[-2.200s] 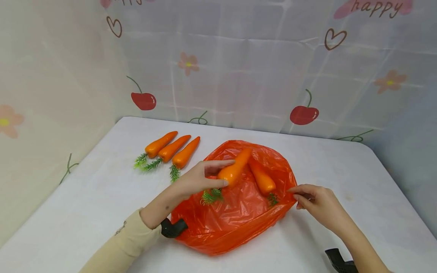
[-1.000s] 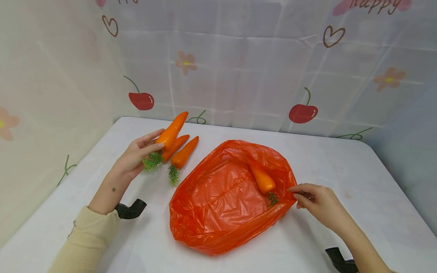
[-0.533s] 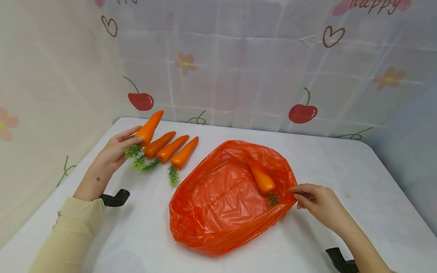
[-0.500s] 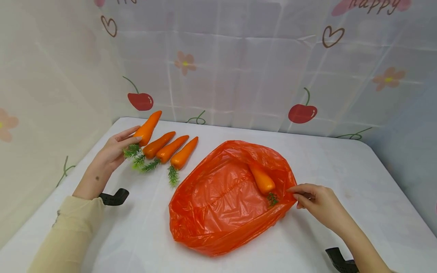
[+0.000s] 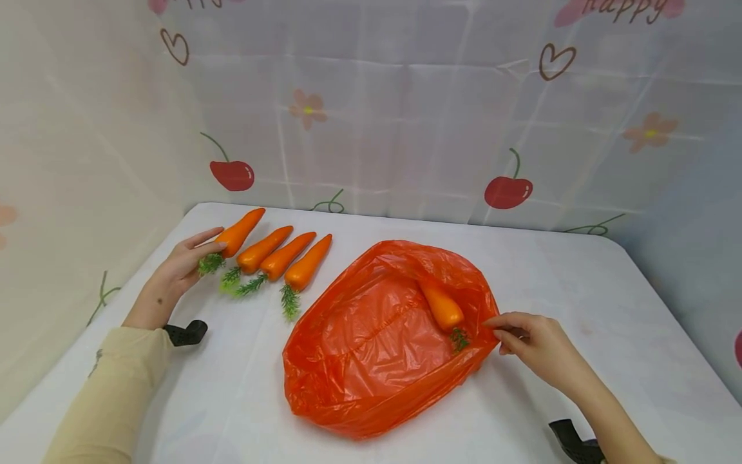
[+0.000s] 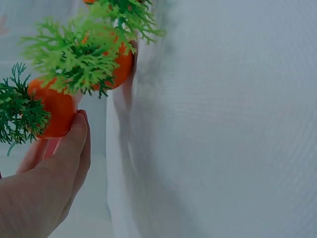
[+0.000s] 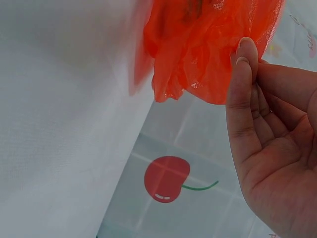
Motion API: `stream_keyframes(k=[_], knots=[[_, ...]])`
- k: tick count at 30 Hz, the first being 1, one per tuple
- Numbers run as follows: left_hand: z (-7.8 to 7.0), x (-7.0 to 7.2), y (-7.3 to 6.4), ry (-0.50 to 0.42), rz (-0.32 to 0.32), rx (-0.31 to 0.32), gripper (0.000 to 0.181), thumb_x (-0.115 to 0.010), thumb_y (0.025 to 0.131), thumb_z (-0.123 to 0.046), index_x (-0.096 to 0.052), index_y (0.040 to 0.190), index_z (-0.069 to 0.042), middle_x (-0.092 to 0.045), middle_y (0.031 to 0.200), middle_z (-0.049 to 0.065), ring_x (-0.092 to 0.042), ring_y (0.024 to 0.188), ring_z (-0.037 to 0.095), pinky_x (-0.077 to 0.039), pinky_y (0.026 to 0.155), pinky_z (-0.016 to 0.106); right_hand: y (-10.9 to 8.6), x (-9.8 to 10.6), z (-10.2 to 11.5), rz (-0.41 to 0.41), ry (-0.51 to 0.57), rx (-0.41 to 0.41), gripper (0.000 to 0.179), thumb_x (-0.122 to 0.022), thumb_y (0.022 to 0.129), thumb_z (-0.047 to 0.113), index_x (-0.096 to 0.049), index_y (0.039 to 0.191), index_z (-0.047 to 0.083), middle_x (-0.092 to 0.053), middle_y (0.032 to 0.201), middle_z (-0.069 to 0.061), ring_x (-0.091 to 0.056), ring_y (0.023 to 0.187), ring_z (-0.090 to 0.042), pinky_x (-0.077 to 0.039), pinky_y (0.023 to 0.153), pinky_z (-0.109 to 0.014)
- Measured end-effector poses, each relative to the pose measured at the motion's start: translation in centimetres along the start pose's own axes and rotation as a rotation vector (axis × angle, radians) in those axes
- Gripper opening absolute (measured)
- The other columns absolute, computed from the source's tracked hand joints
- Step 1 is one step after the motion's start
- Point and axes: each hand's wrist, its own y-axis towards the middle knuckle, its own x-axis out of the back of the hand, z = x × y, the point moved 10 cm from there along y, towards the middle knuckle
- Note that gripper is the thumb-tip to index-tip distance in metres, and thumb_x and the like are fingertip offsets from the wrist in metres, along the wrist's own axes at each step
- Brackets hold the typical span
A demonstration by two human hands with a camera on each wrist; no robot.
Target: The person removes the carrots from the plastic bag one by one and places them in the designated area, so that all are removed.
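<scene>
The fingers [image 5: 211,249] of the left hand [image 5: 181,265] are grasping a carrot [image 5: 240,234] near its leafy end; its tip is pointing away from the person. The fingers [image 5: 502,319] of the right hand [image 5: 540,347] are pinching the right edge of a red plastic bag [image 5: 359,414]. To the right of the grasped carrot, three loose carrots [image 5: 288,256] are lying side by side on the white surface [image 5: 580,283]. Farther right, the bag is lying open and is containing a fifth carrot [image 5: 443,310] along its right side. A printed backdrop [image 5: 377,129] is hanging behind.
</scene>
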Motion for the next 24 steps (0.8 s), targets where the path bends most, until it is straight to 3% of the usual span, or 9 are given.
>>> stream_keyframes(k=[3,5,12,24], knots=[[0.6,0.6,0.7,0.067,0.006,0.017,0.075,-0.065,0.09,-0.014,-0.02,0.15,-0.017,0.002,0.154,0.0,-0.017,0.125,0.012,-0.015,0.105,0.023,0.0,0.0,0.0,0.0,0.002,0.006,0.02,-0.064,0.085,-0.004,-0.068,0.104,-0.001,-0.065,0.091,-0.007,-0.059,0.063,-0.009,-0.053,0.061,-0.024],[0.9,0.9,1.2,0.128,0.015,0.019,0.075,-0.063,0.091,-0.015,-0.017,0.151,-0.016,0.009,0.154,0.002,-0.01,0.13,0.016,-0.01,0.107,0.028,0.0,0.0,0.1,0.001,0.004,0.007,0.019,-0.064,0.085,-0.004,-0.069,0.103,0.0,-0.065,0.09,-0.007,-0.058,0.063,-0.009,-0.053,0.06,-0.024],[1.7,1.4,2.3,0.288,0.043,-0.012,0.075,-0.061,0.093,-0.019,-0.014,0.151,-0.011,-0.014,0.151,0.017,-0.011,0.134,0.026,0.0,0.108,0.042,-0.1,0.0,0.0,0.0,0.0,-0.008,0.02,-0.064,0.085,-0.003,-0.069,0.104,0.0,-0.065,0.09,-0.006,-0.058,0.063,-0.011,-0.053,0.061,-0.024],[1.4,1.3,2.3,0.327,0.078,-0.051,0.073,-0.06,0.093,-0.014,-0.015,0.149,-0.006,-0.014,0.15,0.02,-0.011,0.137,0.031,0.0,0.109,0.043,-0.2,0.2,-0.2,-0.002,0.007,-0.034,0.02,-0.065,0.085,-0.002,-0.069,0.104,0.001,-0.065,0.09,-0.006,-0.059,0.064,-0.011,-0.053,0.062,-0.025]])
